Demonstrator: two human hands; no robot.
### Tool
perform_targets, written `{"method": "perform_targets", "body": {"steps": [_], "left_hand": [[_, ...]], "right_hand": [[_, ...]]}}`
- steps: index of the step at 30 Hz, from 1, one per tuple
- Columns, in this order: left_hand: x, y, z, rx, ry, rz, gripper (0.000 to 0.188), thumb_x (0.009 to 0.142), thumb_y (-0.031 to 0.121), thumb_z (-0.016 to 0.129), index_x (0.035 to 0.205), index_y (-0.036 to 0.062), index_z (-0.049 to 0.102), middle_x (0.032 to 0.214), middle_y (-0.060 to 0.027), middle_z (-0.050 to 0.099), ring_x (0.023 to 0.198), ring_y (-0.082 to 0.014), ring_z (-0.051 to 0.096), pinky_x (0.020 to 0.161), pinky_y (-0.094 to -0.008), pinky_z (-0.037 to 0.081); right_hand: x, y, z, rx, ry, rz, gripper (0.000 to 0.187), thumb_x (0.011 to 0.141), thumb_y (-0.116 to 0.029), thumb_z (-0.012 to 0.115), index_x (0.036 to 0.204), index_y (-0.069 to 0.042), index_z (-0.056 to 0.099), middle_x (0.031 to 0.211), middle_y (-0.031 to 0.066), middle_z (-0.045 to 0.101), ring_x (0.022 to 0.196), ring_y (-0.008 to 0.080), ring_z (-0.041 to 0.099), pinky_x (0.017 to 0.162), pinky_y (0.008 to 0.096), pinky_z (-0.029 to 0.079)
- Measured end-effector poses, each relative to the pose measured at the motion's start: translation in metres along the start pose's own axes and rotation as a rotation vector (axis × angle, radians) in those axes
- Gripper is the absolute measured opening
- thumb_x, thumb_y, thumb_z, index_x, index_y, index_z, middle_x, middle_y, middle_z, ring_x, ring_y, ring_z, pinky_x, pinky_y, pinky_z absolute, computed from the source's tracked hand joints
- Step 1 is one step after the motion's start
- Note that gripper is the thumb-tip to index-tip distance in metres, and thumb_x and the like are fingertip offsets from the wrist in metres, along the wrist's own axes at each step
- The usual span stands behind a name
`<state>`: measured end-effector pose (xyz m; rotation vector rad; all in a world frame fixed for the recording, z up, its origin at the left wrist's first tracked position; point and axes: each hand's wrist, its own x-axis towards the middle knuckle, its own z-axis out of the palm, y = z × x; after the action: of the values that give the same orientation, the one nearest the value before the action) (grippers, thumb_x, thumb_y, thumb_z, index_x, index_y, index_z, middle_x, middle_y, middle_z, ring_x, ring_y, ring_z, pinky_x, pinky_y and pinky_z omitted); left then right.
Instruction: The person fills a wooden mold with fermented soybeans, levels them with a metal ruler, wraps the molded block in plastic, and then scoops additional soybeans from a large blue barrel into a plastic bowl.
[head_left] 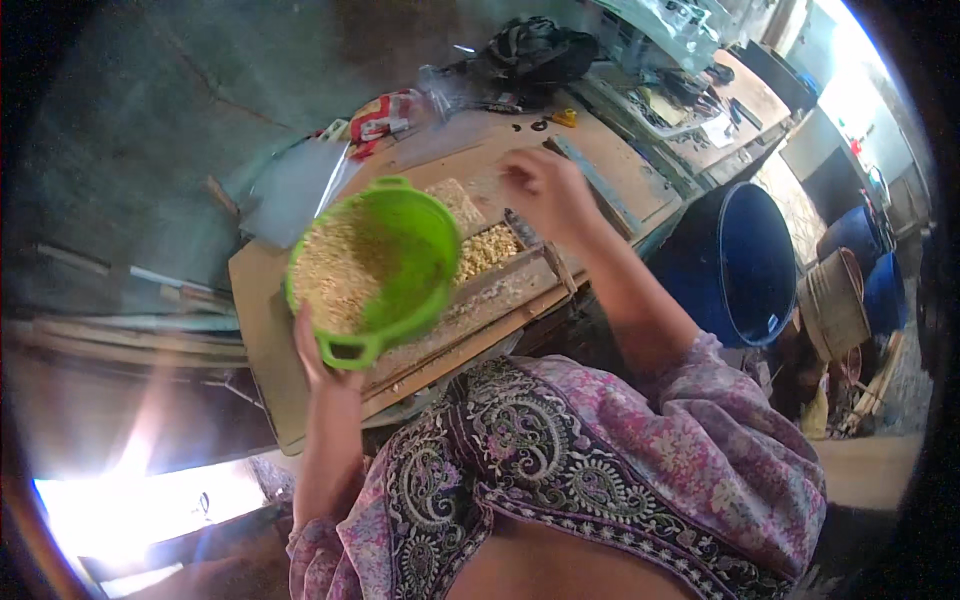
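My left hand [316, 350] grips the near rim of a bright green plastic basin [425, 250] beside its handle. The basin is tilted, with loose pale-yellow crumbly bits [335, 270] heaped on its left side. Under its right edge lies a wooden frame [510, 292], part of it hidden by the basin. Similar yellow pieces [488, 252] fill a slot of this frame. A pale flat block [456, 204] lies just behind. My right hand [550, 195] hovers above the frame, its fingers curled; whatever they hold, if anything, cannot be made out.
The frame rests on a wooden table [420, 160]. A dark flat bar [595, 185] and a small yellow object [564, 118] lie on its far side. A red-and-white bag [385, 118] is at the back. Large blue barrels [735, 265] stand at the right.
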<state>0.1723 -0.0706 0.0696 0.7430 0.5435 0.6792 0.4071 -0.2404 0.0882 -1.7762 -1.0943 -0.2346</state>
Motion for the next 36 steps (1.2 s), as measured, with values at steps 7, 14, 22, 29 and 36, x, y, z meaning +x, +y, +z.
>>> {"method": "perform_targets", "body": {"steps": [7,14,22,29,36], "left_hand": [[0.138,0.049,0.012,0.052,0.206,-0.162,0.059,0.084,0.044,0.036,0.132,0.0097,0.027,0.132,-0.0136,0.034,0.117,-0.0339,0.038,0.091,-0.057,0.033],[0.315,0.039,-0.061,0.337,0.322,-0.17,0.055,0.085,0.037,0.035,0.133,0.0111,0.024,0.137,-0.0141,0.026,0.123,-0.0346,0.031,0.093,-0.0584,0.032],[0.327,-0.01,-0.015,0.356,0.41,-0.24,0.06,0.087,0.044,0.038,0.135,0.0113,0.022,0.139,-0.013,0.024,0.124,-0.0327,0.03,0.099,-0.0528,0.027],[0.29,0.002,-0.031,0.651,0.195,-0.085,0.07,0.082,0.043,0.049,0.135,0.0076,0.022,0.139,-0.0122,0.026,0.125,-0.0305,0.03,0.102,-0.0486,0.021],[0.163,0.013,-0.087,1.137,0.026,0.5,0.08,0.075,0.028,0.062,0.136,0.0017,0.017,0.139,-0.0226,0.017,0.128,-0.0348,0.022,0.103,-0.0411,0.023]], "right_hand": [[-0.113,0.112,0.009,-0.603,-0.458,0.571,0.031,0.078,-0.032,0.057,0.092,-0.005,0.06,0.083,0.0168,0.061,0.078,0.0348,0.06,0.07,0.0415,0.049],[-0.111,0.107,0.04,-0.574,-0.356,0.703,0.029,0.07,-0.021,0.068,0.091,-0.003,0.059,0.093,0.0182,0.057,0.088,0.0355,0.057,0.073,0.0417,0.047],[-0.135,0.101,-0.036,0.124,-0.17,0.862,0.02,0.069,-0.013,0.067,0.083,-0.001,0.059,0.069,0.0056,0.059,0.058,0.0119,0.053,0.052,0.0282,0.044],[-0.118,0.049,0.007,0.104,-0.528,0.584,0.035,0.066,-0.026,0.07,0.09,-0.003,0.061,0.08,0.0131,0.063,0.076,0.0235,0.062,0.068,0.0323,0.047],[-0.14,0.069,0.037,0.201,-0.417,0.708,0.026,0.069,-0.022,0.065,0.085,-0.001,0.061,0.074,0.011,0.062,0.069,0.0204,0.06,0.064,0.0323,0.047]]}}
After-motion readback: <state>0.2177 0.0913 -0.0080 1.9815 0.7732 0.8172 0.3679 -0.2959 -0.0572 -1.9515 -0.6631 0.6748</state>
